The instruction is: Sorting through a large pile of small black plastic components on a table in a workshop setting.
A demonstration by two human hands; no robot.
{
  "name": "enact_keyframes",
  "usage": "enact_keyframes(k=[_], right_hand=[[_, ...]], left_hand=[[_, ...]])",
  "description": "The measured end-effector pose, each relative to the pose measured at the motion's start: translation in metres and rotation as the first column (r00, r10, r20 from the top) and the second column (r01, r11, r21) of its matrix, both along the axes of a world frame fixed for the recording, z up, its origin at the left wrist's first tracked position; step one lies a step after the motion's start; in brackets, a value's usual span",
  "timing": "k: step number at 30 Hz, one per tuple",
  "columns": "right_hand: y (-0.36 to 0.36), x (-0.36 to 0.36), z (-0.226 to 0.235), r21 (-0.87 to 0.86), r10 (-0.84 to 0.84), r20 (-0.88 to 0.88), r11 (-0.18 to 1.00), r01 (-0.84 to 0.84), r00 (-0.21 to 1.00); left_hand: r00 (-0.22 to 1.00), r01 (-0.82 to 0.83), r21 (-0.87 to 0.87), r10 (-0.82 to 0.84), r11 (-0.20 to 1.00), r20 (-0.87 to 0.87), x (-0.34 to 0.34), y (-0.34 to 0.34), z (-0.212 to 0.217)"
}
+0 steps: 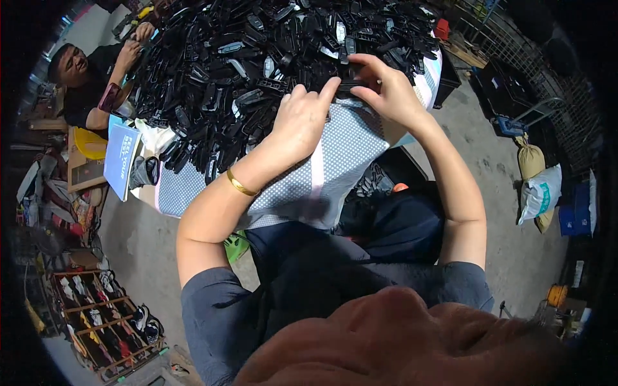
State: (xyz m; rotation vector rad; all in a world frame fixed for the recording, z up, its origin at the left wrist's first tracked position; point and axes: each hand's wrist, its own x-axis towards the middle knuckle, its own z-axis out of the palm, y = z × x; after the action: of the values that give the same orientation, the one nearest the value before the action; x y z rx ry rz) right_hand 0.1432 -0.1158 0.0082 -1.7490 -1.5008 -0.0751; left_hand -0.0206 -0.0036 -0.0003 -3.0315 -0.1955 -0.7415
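Note:
A deep heap of small black plastic pieces [212, 71], oblong like key fob casings, covers the table before me. My left hand [301, 122] is at the heap's near edge, one digit stretched forward and the other fingers curled; anything in them is hidden. Just to its right my right hand [389, 93] bends its thumb and fingers around a dark plastic piece [349, 83] between the two hands. The piece's exact outline blends into the heap. A grey-and-black casing [350, 46] lies just beyond my right fingertips.
A patterned cloth [283, 193] hangs over the table's near side. A blue box [122, 161] stands at the left edge, near another person [84, 83] working at the heap. Sacks [539, 193] stand on the floor at right; a wooden rack [106, 321] is at lower left.

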Motion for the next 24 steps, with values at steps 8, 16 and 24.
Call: enact_keyframes(k=[8, 16, 24], right_hand=[[-0.019, -0.002, 0.011, -0.29, 0.116, -0.031, 0.949, -0.12, 0.993], [-0.003, -0.028, -0.015, 0.157, 0.171, -0.41, 0.981, -0.116, 0.896], [-0.003, -0.041, -0.012, 0.25, 0.072, -0.134, 0.967, -0.037, 0.988]], left_hand=[[0.985, 0.133, -0.762, 0.003, 0.634, 0.174, 0.01, 0.013, 0.006], [0.966, 0.236, -0.933, 0.042, 0.271, 0.257, 0.015, 0.01, 0.002], [0.937, 0.27, -0.865, 0.09, 0.424, 0.337, 0.014, 0.004, -0.004]])
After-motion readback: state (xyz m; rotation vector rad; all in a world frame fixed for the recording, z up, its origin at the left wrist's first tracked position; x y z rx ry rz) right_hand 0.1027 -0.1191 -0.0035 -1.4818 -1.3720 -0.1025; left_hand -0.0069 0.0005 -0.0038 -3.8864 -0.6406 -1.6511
